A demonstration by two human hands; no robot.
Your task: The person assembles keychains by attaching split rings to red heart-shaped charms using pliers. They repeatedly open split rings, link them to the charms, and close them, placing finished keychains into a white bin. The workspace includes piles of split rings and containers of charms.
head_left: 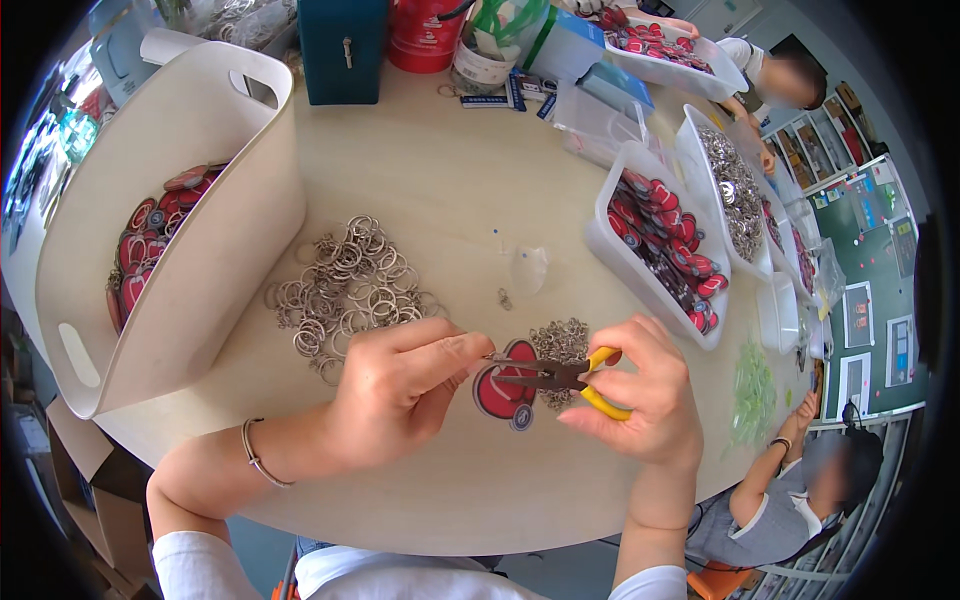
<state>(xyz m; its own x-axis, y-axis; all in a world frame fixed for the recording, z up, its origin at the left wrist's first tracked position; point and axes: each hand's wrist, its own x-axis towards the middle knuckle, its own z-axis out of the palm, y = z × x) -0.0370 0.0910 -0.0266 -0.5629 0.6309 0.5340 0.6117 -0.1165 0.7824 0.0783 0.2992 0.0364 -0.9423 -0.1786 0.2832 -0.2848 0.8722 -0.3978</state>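
Observation:
My right hand (645, 395) is closed around the yellow handles of a pair of pliers (550, 375), whose dark jaws point left. Thumb and forefinger of my left hand (400, 385) are pinched together at the jaws' tips; what small piece they grip is mostly hidden. A red pendant with a dark edge and a small round grey tag (507, 388) hangs behind the jaws, above the table. Just behind the pliers lies a pile of small metal links (560, 345). Beyond my left hand spreads a heap of metal key rings (350, 290).
At left stands a tall cream bin (230, 190) holding red pendants. On the right are a white tub of red pendants (665, 240) and a tub of metal parts (735, 190). A green plastic pile (755, 395) lies near a seated person (800, 500); another person (770, 75) sits farther back.

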